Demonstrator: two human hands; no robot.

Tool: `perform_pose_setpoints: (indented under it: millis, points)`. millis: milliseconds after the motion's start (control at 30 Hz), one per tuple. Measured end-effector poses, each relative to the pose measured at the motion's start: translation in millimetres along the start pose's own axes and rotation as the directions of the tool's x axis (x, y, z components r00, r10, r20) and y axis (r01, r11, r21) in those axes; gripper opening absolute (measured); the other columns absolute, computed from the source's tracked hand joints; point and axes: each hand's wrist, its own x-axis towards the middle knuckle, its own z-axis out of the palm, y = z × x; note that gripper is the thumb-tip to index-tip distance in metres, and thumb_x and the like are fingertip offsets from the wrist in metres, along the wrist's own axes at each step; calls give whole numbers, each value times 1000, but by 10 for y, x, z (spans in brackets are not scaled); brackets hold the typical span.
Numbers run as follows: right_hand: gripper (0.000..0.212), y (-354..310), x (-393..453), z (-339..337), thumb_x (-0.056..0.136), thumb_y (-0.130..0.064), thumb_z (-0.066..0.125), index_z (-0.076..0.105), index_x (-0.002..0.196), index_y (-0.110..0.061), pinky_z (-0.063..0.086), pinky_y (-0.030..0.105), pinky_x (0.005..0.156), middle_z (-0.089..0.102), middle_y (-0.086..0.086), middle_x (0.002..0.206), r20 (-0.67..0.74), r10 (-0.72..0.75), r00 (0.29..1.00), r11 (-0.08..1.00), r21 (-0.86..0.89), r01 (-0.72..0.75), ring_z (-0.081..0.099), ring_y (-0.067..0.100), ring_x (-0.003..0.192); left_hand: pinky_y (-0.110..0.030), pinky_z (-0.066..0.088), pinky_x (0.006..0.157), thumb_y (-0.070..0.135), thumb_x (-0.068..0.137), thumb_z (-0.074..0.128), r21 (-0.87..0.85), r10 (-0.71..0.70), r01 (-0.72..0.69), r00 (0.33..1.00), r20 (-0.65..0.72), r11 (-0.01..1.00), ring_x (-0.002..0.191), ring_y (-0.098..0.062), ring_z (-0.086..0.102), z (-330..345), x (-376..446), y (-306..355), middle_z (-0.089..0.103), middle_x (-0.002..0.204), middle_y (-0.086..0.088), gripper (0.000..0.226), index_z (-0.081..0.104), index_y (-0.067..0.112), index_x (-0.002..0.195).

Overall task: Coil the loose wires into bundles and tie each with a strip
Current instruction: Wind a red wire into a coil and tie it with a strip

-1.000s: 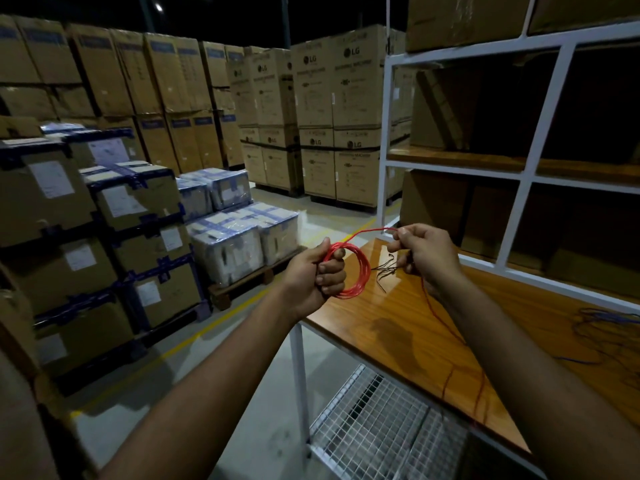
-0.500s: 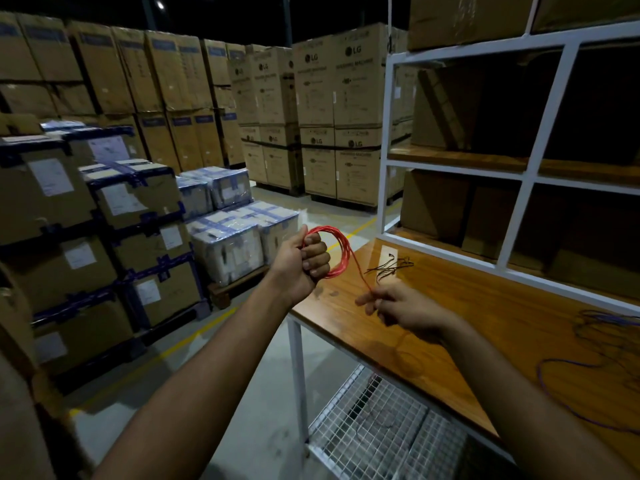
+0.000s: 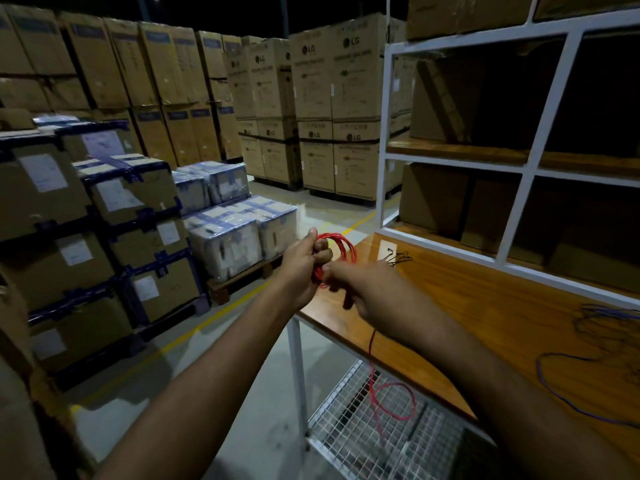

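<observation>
Left hand [image 3: 303, 263] at frame centre, fingers curled round the red wire coil [image 3: 337, 249], gripping it just off the near-left corner of the tabletop [image 3: 485, 306]. Right hand [image 3: 367, 294] sits right beside it, touching the coil's lower edge; it's motion-blurred, fingers look curled on the red wire, exact pinch can't be made out. Loose tail of the red wire [image 3: 388, 403] drops from under the right hand past the tabletop's front edge and loops over the wire mesh shelf [image 3: 363, 438] below. Small pile of black tie strips [image 3: 396, 259] lies on the tabletop just beyond the coil, near the left edge, apart from both hands. Purple wire [image 3: 588, 362] lies loose on the tabletop at frame right, well apart from the hands. White shelf frame [image 3: 519, 168] stands on the rear of the tabletop, upper right, with cardboard boxes in its compartments; bare wood runs between its bottom rail and the front edge. White table leg [image 3: 299, 368] drops from the corner below the hands. Left of the tabletop there is open concrete floor [image 3: 194, 386] with a yellow line, then wrapped cartons on a pallet [image 3: 239, 233] mid-left and stacked brown cartons [image 3: 311, 109] across the back.
</observation>
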Motion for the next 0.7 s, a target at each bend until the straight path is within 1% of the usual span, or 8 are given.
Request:
perform_pose_setpoints:
  millis: [100,167,233,300,367,433,567,700]
  points:
    - [17,65,11,-81,95,-27,63,55,109,-20,56,33,61,69,4,88,-360,-9,933,999,-36,-4,66,18,75,-23,35,43,36,107,36,74,-15,14,1000,21,997,45,-13,34,73,-79,-62,31,56,0,42,45,16,73]
    - [20,171,44,-113,90,-35,69,58,96,-19,54,30,56,67,1,79,-474,71,877,997,-1,-81,63,15,70,-22,31,39,37,108,33,71,-44,38,996,73,997,41,-11,32,101,-120,-77,29,53,2,42,41,16,73]
    - [18,294,101,-148,87,-37,72,62,90,-23,52,26,58,64,-6,77,-437,182,881,983,94,-156,62,10,72,-22,27,38,38,108,30,30,-77,74,989,124,997,39,-10,29,100,-134,-71,28,50,4,43,39,17,71]
    - [6,392,147,-191,93,-26,68,68,98,-24,49,21,66,63,-12,82,-246,218,944,964,204,-169,63,7,82,-20,24,37,39,108,30,-6,-96,99,983,155,995,39,-8,28,96,-136,-72,29,54,3,45,41,18,70]
    - [19,434,167,-262,97,-13,60,70,111,-22,51,20,77,65,-15,89,-107,176,979,945,298,-137,64,2,91,-19,25,35,39,108,30,-9,-105,108,980,169,994,37,-7,29,104,-144,-77,35,57,1,44,43,18,71]
    - [21,424,187,-329,95,-12,63,71,111,-22,53,16,76,67,-15,91,-166,172,971,940,323,-111,65,-4,85,-19,26,36,38,108,29,20,-109,107,975,194,994,37,-6,30,130,-165,-91,39,56,3,43,43,18,73]
    - [9,414,303,-373,84,-25,77,69,87,-24,49,12,51,66,-11,77,-300,264,917,933,320,-164,66,-1,62,-19,26,38,39,107,29,67,-129,117,967,221,991,38,-7,31,178,-200,-105,40,55,4,43,45,18,74]
    - [24,545,435,-351,76,-41,83,69,74,-21,50,21,57,67,-8,70,-274,343,898,922,282,-266,64,2,67,-19,21,35,38,107,28,-4,-179,187,946,270,982,33,-5,25,189,-215,-76,34,48,7,43,46,16,76]
